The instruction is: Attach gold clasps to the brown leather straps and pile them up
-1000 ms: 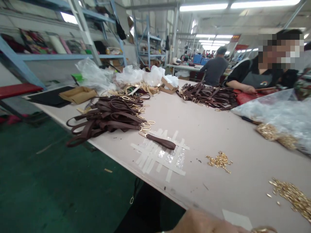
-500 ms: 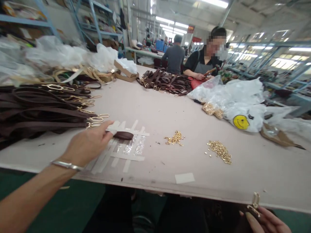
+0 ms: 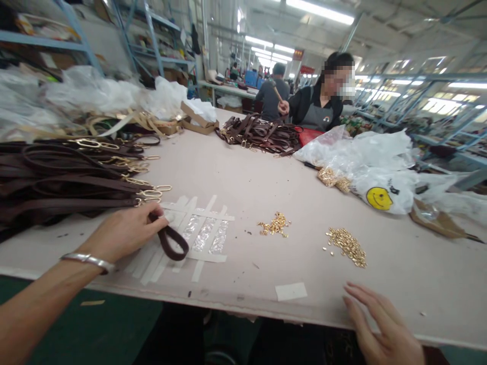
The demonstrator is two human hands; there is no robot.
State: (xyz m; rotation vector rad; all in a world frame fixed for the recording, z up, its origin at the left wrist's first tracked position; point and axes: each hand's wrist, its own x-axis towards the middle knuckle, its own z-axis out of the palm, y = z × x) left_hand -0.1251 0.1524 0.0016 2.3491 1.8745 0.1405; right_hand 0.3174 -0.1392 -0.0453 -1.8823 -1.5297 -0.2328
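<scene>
My left hand (image 3: 131,228) is pinched on a dark brown leather strap (image 3: 174,249), whose looped end hangs over the taped patch of clear plastic (image 3: 205,230) on the table. Just behind that hand, a stack of similar brown straps (image 3: 72,182) lies with gold clasps at its right end. My right hand (image 3: 380,322) is at the table's front edge, fingers stretched out and nothing visible in them. Ahead of its fingertips is a pile of small gold metal pieces (image 3: 347,246). A smaller gold pile (image 3: 274,224) lies to the left of that one.
Across the table (image 3: 243,187), a co-worker (image 3: 319,104) raises a hammer-like tool (image 3: 277,91) behind a heap of brown straps (image 3: 261,132). Plastic bags (image 3: 384,157) crowd the right side. A white paper piece (image 3: 291,291) lies near the front edge.
My right hand has let go of the gold-clasped piece it held, moved up and left, and opened. My left hand has drawn the strap's loop left and toward me. The co-worker's tool has risen.
</scene>
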